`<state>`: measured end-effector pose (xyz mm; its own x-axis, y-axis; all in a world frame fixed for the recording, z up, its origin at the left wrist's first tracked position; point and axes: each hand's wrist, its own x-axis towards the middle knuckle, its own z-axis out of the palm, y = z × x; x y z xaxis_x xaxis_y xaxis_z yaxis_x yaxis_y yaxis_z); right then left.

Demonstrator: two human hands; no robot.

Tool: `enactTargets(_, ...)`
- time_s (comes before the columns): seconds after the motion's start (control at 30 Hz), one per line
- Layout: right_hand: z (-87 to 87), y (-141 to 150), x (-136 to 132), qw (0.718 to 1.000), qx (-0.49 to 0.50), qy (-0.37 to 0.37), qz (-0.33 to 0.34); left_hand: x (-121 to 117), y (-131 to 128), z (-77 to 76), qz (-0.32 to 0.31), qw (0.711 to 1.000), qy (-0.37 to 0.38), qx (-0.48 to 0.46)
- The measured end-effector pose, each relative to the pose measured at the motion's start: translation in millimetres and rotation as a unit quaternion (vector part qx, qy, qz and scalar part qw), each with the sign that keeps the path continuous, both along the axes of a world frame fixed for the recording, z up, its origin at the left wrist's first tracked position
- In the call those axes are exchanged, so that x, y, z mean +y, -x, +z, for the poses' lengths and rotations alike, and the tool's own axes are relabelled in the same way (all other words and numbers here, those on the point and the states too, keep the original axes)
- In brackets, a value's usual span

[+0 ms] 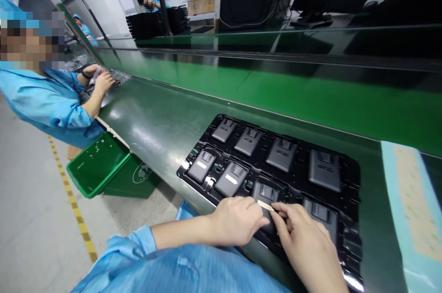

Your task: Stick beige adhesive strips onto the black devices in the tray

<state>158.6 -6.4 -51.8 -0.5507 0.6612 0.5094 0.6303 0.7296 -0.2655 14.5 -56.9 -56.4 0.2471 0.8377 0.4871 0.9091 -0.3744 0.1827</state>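
Observation:
A black plastic tray point(300, 138) holds several dark grey box-shaped devices, each with a raised clip-like part on top. Over the device point(264, 190) in the near row, a narrow cream label strip point(265, 205) spans both hands. My left hand point(238, 221) is closed, its curled fingers at the strip's left end. My right hand point(305, 237) pinches the other end between thumb and forefinger. White labels show on two near-row devices to the left, one point(201, 164) at the tray's end and another point(230, 178) beside it. The device point(322, 214) at the near right is partly covered by my right hand.
On the right lies a pale blue sheet with a cream strip of labels point(416, 201). A green conveyor belt point(311, 92) runs behind the bench. At left, a co-worker point(44, 99) handles parts near a green bin point(113, 168). Stacked black trays point(148, 26) stand farther back.

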Motion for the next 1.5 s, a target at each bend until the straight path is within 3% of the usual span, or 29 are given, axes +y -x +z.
enactTargets(0.17, 4.5, 0, -2, 0.999, -0.013, -0.032, 0.022, -3, 0, -4.1, -0.019, 0.998, 0.053, 0.023)
enactTargets(0.33, 5.9, 1, -4, 0.998, -0.021, -0.056, 0.016, -2, -1, -6.7, -0.062, 0.997, 0.021, 0.038)
enactTargets(0.6, 9.6, -4, -5, 0.994, -0.037, -0.09, 0.054, -5, -4, -10.8, -0.06, 0.995, 0.037, 0.073)
enactTargets(0.93, 8.1, 0, -10, 1.0, -0.013, -0.005, 0.007, -5, -5, -8.5, -0.046, 0.997, -0.019, 0.056)
enactTargets(1.07, 7.7, -1, -10, 1.0, -0.015, -0.007, 0.006, -5, -5, -6.1, -0.05, 0.997, -0.004, 0.065)
enactTargets(1.27, 8.5, -3, -11, 0.999, -0.028, -0.03, -0.001, -4, -6, -5.8, -0.027, 0.997, -0.069, 0.004)
enactTargets(1.5, 5.7, -3, -10, 1.0, -0.024, -0.018, 0.001, -4, -5, -9.2, -0.053, 0.998, -0.01, 0.041)
